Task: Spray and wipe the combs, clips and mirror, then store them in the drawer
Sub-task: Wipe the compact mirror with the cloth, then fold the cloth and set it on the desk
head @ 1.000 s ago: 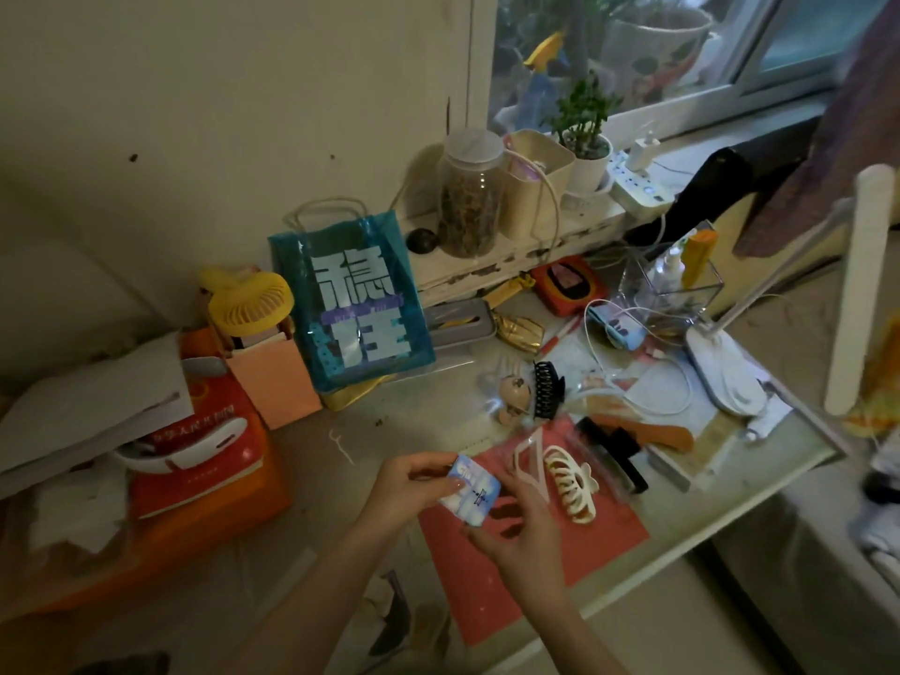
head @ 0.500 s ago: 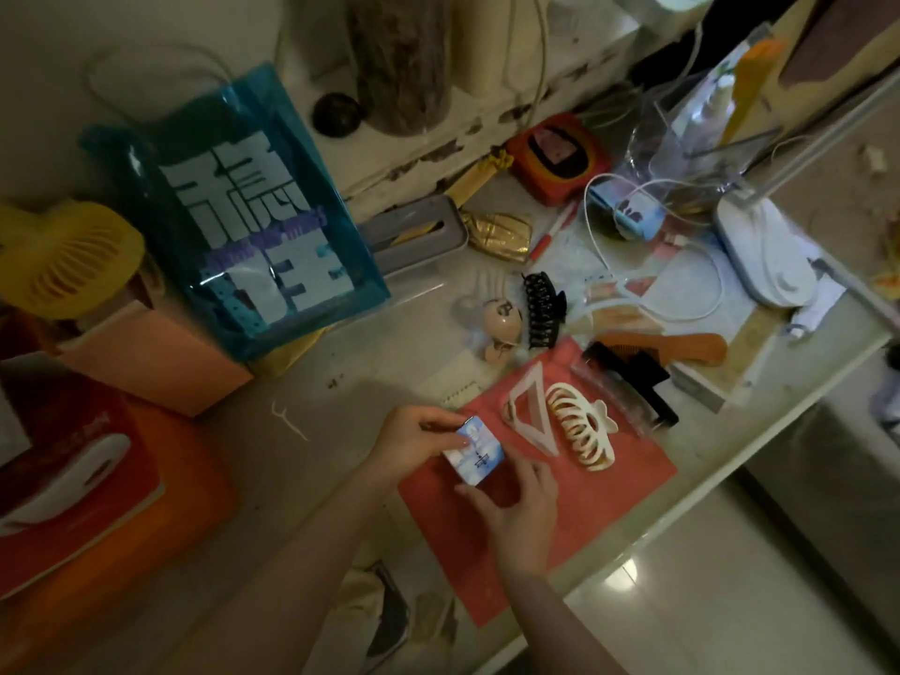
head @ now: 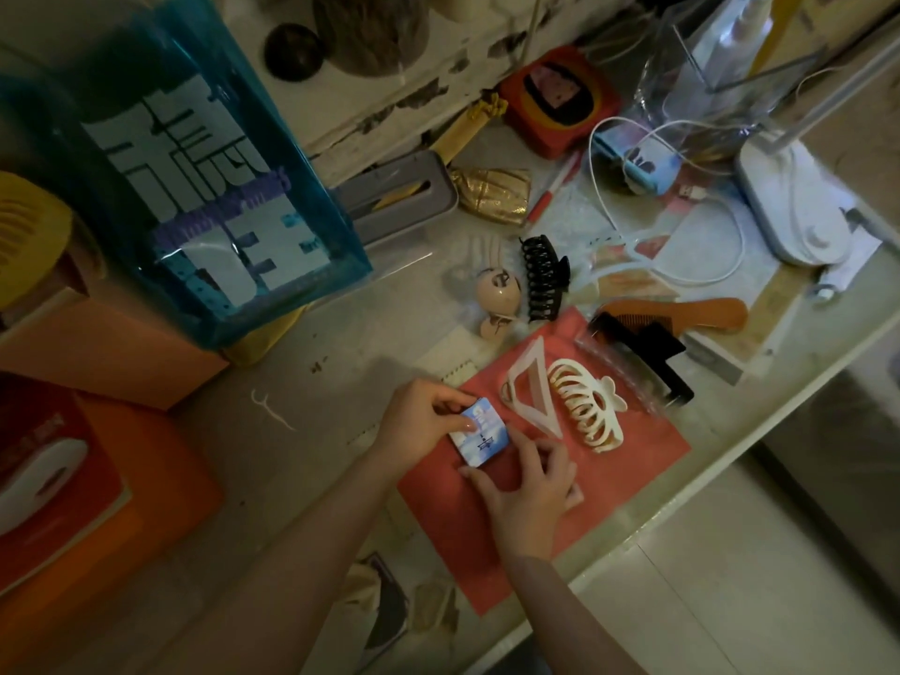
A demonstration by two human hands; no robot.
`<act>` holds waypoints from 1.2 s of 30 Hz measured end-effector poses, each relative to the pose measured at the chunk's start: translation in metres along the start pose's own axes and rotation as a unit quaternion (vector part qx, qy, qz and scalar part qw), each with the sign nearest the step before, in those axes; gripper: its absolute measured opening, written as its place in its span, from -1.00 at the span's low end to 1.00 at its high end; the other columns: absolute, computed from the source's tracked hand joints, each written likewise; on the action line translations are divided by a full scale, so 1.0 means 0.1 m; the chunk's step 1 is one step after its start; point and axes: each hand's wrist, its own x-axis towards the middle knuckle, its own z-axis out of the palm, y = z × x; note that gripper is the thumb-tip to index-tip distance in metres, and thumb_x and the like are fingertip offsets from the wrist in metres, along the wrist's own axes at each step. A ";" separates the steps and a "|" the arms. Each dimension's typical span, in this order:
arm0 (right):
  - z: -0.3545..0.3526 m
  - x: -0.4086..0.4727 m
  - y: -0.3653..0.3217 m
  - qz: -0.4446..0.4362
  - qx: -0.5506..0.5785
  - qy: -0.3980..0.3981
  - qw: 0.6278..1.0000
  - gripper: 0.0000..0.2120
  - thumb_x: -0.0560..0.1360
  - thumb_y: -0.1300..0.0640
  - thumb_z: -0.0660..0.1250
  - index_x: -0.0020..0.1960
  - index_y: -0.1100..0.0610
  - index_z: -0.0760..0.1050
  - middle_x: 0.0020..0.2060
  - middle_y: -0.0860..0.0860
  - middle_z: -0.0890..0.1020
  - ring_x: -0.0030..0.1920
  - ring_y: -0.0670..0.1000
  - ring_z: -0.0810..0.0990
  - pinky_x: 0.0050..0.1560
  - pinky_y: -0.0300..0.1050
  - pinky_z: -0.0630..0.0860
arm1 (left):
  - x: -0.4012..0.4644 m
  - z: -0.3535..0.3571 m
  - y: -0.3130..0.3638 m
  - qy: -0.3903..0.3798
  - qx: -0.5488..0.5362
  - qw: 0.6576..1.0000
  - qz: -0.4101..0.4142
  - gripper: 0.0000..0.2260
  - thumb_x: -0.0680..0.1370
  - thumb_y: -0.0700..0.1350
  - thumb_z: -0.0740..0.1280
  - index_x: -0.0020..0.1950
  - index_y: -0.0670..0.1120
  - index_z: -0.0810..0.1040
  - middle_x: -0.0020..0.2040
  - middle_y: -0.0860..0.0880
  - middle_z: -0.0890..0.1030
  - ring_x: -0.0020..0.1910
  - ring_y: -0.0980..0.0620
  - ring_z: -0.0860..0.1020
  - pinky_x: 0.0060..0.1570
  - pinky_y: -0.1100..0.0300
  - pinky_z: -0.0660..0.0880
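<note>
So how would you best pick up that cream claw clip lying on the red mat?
Probably from above, pinching the cream claw clip across its curved back, near the small tab end. It lies flat on the red mat with its teeth splayed outward, and the triangular clip crowds its left side.

Yellow fan [head: 29,236] and jar [head: 370,31] cropped by frame edges.

Both hands, left hand [head: 419,423] and right hand [head: 528,489], hold blue mirror [head: 479,436] over red mat [head: 609,484].

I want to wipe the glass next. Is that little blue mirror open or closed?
Closed. The blue compact mirror shows only its printed cover, no glass, pinched by the left hand with the right hand beside it.
</note>
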 end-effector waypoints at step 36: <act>-0.39 -0.93 -0.14 -0.163 -0.039 -0.316 0.934 -0.52 0.43 0.06 0.41 0.32 0.03 0.42 0.18 -0.02 0.45 0.16 0.00 0.38 0.16 -0.11 0.36 | -2.05 -0.16 -0.91 0.154 0.108 0.970 -0.153 -0.75 0.39 0.03 0.48 0.04 0.01 0.66 0.11 0.12 0.55 0.05 0.12 0.52 0.08 0.17 0.46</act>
